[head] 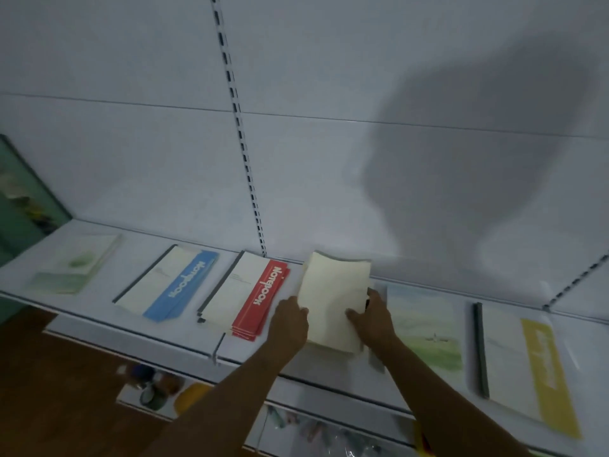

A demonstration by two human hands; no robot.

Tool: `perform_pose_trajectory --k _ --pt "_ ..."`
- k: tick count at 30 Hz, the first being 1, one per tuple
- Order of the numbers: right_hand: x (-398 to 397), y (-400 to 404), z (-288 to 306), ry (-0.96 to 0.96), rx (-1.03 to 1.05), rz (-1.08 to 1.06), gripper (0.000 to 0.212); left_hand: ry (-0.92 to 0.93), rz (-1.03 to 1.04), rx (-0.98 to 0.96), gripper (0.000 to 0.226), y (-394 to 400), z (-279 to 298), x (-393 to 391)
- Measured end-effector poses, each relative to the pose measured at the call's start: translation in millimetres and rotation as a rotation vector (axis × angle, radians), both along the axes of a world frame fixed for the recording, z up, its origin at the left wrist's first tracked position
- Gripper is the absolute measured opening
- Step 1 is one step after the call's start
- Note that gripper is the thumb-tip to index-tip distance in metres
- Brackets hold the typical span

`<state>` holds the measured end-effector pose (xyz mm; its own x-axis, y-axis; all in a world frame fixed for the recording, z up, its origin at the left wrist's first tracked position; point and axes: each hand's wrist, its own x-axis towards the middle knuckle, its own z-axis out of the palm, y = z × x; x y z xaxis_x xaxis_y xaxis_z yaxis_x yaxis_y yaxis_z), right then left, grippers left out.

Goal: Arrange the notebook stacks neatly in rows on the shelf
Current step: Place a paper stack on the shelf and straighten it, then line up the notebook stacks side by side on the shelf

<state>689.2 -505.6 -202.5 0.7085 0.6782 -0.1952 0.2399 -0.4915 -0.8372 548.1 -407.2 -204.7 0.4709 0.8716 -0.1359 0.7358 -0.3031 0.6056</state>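
A stack of cream notebooks (333,298) is held over the white shelf (105,311), its far end lifted and bowed. My left hand (290,319) grips its left edge and my right hand (372,313) grips its right edge. To the left lie a red-banded notebook stack (245,296), a blue-banded stack (168,286) and a pale green stack (77,263). To the right lie a landscape-cover stack (428,328) and a yellow-banded stack (524,367).
The white back panel has a slotted upright (244,150) behind the stacks. A green board (23,192) leans at the far left. Lower shelves hold tape rolls (155,387) and packaged goods. Brown floor lies at lower left.
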Motion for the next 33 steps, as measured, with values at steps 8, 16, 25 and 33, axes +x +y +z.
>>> perform_pose_trajectory --k 8,16,25,33 --pt "-16.4 19.9 -2.6 -0.272 -0.310 -0.021 0.065 0.204 0.062 0.217 0.038 -4.2 -6.1 -11.1" --pt "-91.2 82.1 30.3 -0.324 -0.046 0.125 0.040 0.050 0.221 0.004 0.042 11.7 20.0 -95.2" --pt "-290.4 218.3 92.3 -0.209 0.097 0.656 0.016 -0.008 0.541 0.042 0.025 85.3 89.1 -333.8" --pt "-474.3 291.2 91.4 -0.316 0.108 0.918 0.017 -0.153 0.848 -0.049 0.010 90.6 90.2 -519.6"
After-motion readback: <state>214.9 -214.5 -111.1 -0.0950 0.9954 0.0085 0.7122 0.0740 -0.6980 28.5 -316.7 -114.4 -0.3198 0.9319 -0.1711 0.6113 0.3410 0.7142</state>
